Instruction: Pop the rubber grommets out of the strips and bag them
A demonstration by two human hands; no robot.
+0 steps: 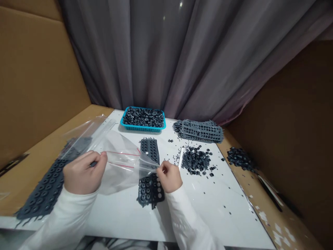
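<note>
A clear zip bag (117,177) with red lines along its seal is stretched between my two hands above the white table. My left hand (84,172) is closed on one side of its mouth. At the other side, my right hand (169,176) pinches the bag's edge. Below the bag and partly behind it lies a dark rubber sheet of moulded rings (147,192). Left of my left hand is a larger grey rubber sheet (43,191), with another clear plastic bag (91,133) lying over its far end.
A blue basket (143,129) full of small black rubber parts stands at the back. Stacked perforated rubber sheets (200,131) lie back right. Loose black parts (196,159) are heaped beside a white stick (180,157); another dark pile (240,159) sits on cardboard. Cardboard walls (39,62) flank the table.
</note>
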